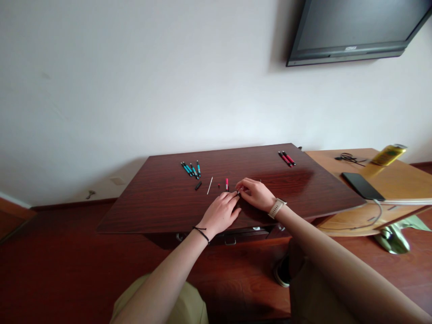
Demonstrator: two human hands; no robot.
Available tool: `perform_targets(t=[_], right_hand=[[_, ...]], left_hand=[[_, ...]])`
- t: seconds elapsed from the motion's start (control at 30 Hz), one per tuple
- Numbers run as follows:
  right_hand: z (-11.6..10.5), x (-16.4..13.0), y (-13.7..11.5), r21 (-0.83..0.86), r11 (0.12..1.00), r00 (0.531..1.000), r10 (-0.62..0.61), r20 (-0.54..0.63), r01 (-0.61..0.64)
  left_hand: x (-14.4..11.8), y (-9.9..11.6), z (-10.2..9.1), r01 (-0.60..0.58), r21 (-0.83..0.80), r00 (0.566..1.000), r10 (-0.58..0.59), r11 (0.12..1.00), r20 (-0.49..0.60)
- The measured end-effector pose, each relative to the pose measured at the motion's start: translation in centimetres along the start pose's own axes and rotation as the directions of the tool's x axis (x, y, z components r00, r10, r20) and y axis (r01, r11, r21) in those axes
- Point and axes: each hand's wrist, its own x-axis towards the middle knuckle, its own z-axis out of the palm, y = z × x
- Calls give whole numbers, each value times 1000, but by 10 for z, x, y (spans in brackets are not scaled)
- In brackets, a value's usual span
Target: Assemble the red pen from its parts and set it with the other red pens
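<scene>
1. The left hand point(221, 211) is low over the table point(162, 198), palm down, fingers loosely stretched toward the other hand; I cannot tell whether it grips anything.
2. The right hand point(257, 193), just beside it, has its fingers bent inward. A small dark piece point(238, 193) shows at the fingertips of both hands, too hidden to tell which has hold of it.
3. Just beyond the left hand's fingers lies a pink tube point(227, 183), with a tiny red piece point(218, 185) beside it.
4. Left of these, beyond the left hand, lie a white stick point(209, 185) and a black piece point(198, 185).
5. Farther beyond the left hand is a group of teal pens point(191, 169).
6. Beyond the right hand, to its right, lie red pens point(286, 159).
7. Well right of the right hand is a phone point(362, 186).
</scene>
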Motion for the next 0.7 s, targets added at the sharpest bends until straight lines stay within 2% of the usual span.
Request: perform_targets(t=[0.33, 0.5, 0.7], right_hand=[[-10, -6, 8, -9, 999, 998, 34, -55, -34], [-10, -11, 8, -59, 998, 999, -27, 22, 29], [-11, -12, 11, -37, 991, 991, -131, -1, 131]], left_hand=[[0, 1, -2, 3, 8, 1000, -3, 1000, 13], [0, 0, 0, -3, 7, 1000, 3, 1000, 6], [-1, -2, 3, -12, -2, 1000, 12, 1000, -7]])
